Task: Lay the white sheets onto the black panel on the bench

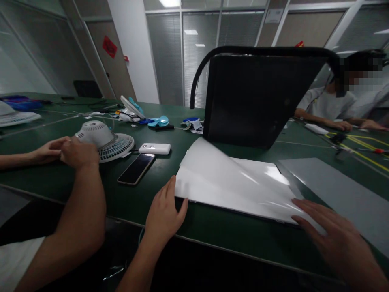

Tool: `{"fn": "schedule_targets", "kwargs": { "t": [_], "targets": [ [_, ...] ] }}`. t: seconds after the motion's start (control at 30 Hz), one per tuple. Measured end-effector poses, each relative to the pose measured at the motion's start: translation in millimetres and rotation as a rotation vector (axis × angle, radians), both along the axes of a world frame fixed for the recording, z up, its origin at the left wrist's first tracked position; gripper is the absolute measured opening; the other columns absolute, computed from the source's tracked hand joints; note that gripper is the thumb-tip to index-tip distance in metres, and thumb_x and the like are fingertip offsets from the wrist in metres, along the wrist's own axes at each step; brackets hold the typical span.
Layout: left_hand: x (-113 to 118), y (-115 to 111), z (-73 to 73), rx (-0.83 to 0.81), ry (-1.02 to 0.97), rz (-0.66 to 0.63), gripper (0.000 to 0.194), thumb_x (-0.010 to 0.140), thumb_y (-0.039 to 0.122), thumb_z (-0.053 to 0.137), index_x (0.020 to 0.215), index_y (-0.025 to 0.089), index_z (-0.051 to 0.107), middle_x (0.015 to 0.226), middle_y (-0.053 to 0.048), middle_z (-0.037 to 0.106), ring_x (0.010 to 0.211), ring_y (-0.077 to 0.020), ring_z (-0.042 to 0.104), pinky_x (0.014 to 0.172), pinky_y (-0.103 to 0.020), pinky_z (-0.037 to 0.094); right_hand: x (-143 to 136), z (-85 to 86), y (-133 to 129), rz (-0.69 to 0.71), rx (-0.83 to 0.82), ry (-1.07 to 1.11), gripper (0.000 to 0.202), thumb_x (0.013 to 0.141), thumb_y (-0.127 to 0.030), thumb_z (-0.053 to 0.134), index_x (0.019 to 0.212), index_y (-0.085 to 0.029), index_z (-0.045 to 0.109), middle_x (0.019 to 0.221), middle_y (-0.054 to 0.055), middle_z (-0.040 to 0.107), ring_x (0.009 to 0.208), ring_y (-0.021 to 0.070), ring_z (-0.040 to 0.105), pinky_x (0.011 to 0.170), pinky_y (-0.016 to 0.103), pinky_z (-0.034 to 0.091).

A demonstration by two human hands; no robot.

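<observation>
A flexible white plastic sheet [209, 162] lies over a flat white panel [258, 164] on the table. Its far left part bulges upward, and light glints along its creases. My left hand [165, 211] is at the panel's left front corner, fingers stretched along the edge and thumb apart. On the other side my right hand [331, 231] touches the sheet's right front corner with long, extended fingers; the thumb sits lower, away from them. A grey flat sheet [340, 182] lies on the table beyond my right hand.
Behind the panel rises a black screen-like panel [252, 101] with a black strip arching over it. To the left are a phone [136, 168], a white power bank [154, 148] and a fan part [117, 148] near a co-worker's hands [79, 152]. Another person sits at the right.
</observation>
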State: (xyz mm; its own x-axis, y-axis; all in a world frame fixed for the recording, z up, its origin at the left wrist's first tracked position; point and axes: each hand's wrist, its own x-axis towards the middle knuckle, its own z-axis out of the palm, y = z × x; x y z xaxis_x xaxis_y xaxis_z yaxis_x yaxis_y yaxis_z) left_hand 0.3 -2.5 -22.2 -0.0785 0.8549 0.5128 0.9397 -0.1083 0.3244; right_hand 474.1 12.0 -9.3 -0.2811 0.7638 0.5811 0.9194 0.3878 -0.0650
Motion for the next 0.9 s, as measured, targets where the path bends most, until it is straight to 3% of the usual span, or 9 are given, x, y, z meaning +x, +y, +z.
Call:
{"fn": "schedule_targets", "kwargs": {
  "t": [0.1,0.2,0.23,0.37,0.43,0.53,0.73,0.9],
  "targets": [
    [1,0,-1.0,0.004,-0.019,0.048,0.082,0.103,0.042,0.058,0.169,0.014,0.021,0.168,-0.026,0.043,0.149,-0.0421,0.053,0.119,-0.060,0.051,-11,-21.9,19,0.020,-0.082,-0.022,0.053,0.106,-0.064,0.045,0.153,-0.043,0.053,0.153,0.002,0.060,0.131,0.0361,0.064,0.106,0.068,0.060],
    [2,-1,2.7,0.002,-0.077,0.081,0.096,0.102,0.043,0.061,0.173,0.016,0.004,0.171,-0.028,0.036,0.151,-0.0439,0.050,0.119,-0.063,0.050,-16,-35.0,25,0.015,-0.145,-0.023,0.055,0.107,-0.067,0.040,0.153,-0.040,0.056,0.154,0.001,0.059,0.138,0.0350,0.060,0.112,0.072,0.055],
    [2,-1,4.5,0.001,-0.081,0.081,0.094,0.102,0.043,0.061,0.174,0.017,0.006,0.171,-0.027,0.038,0.152,-0.0433,0.050,0.120,-0.063,0.049,-16,-37.1,25,0.014,-0.167,-0.022,0.054,0.108,-0.066,0.039,0.153,-0.042,0.055,0.156,-0.001,0.057,0.142,0.0344,0.057,0.115,0.074,0.051],
    [2,0,9.7,-0.048,0.028,0.013,0.060,0.104,0.039,0.058,0.161,0.022,0.048,0.166,-0.020,0.048,0.149,-0.0416,0.052,0.121,-0.063,0.048,-14,-36.7,22,0.033,-0.252,-0.026,0.048,0.110,-0.062,0.037,0.155,-0.050,0.049,0.163,-0.008,0.047,0.153,0.0304,0.044,0.122,0.078,0.040],
    [1,1,9.7,-0.058,0.071,-0.011,0.052,0.104,0.039,0.057,0.154,0.023,0.059,0.166,-0.019,0.048,0.148,-0.0420,0.053,0.120,-0.063,0.049,-14,-33.6,20,0.048,-0.281,-0.021,0.046,0.112,-0.059,0.035,0.155,-0.052,0.047,0.164,-0.010,0.046,0.155,0.0285,0.042,0.124,0.079,0.037],
    [-1,2,7.9,-0.053,0.094,-0.028,0.045,0.104,0.038,0.058,0.146,0.024,0.068,0.166,-0.016,0.050,0.150,-0.0416,0.051,0.121,-0.063,0.048,-15,-30.2,19,0.063,-0.299,0.004,0.044,0.113,-0.055,0.033,0.153,-0.052,0.049,0.163,-0.011,0.047,0.156,0.0265,0.040,0.126,0.080,0.032],
    [-1,3,5.7,-0.073,0.079,-0.059,0.034,0.104,0.039,0.056,0.124,0.026,0.080,0.149,-0.012,0.067,0.140,-0.0368,0.062,0.118,-0.059,0.052,-19,-32.3,19,0.064,-0.302,0.003,0.045,0.113,-0.049,0.031,0.152,-0.046,0.053,0.164,-0.008,0.047,0.157,0.0266,0.039,0.129,0.077,0.030],
    [0,1,7.1,-0.045,0.076,-0.049,0.032,0.104,0.036,0.056,0.119,0.027,0.082,0.140,-0.011,0.072,0.133,-0.0345,0.065,0.117,-0.056,0.053,8,-27.1,15,-0.115,-0.149,0.048,0.048,0.111,-0.052,0.032,0.143,-0.033,0.063,0.164,0.004,0.048,0.157,0.0333,0.037,0.131,0.075,0.027]
  ]
}}
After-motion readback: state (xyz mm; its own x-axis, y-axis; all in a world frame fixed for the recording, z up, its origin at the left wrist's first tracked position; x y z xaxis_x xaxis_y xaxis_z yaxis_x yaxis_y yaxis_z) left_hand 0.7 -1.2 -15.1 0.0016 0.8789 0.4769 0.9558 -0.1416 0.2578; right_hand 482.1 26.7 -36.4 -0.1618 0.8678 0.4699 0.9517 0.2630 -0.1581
